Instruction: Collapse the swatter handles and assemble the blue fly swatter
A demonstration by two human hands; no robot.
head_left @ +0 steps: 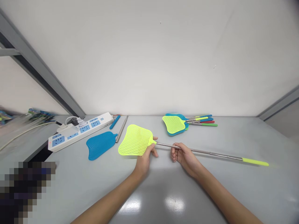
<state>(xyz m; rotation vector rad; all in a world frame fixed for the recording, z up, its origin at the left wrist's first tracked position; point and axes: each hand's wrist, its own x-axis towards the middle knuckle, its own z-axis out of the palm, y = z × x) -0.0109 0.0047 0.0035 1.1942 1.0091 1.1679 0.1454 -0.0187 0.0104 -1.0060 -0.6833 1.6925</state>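
Observation:
My left hand (146, 157) grips a neon yellow plastic fly swatter head (135, 140) at its neck, where it joins a telescopic metal shaft (201, 151). My right hand (184, 156) is closed around that same shaft a short way to the right. The shaft runs far out to the right and ends in a yellow grip (255, 161). Left of the yellow head lies a blue swatter head (100, 144) with no shaft attached. Beyond it lie a bare metal rod (121, 129) and a blue-gripped handle (115, 122).
A pile of several assembled swatters (174, 124) with colored grips lies at the back of the grey table (70, 186). A white power strip (79, 132) with plugs and cables sits at the back left. A white wall rises behind.

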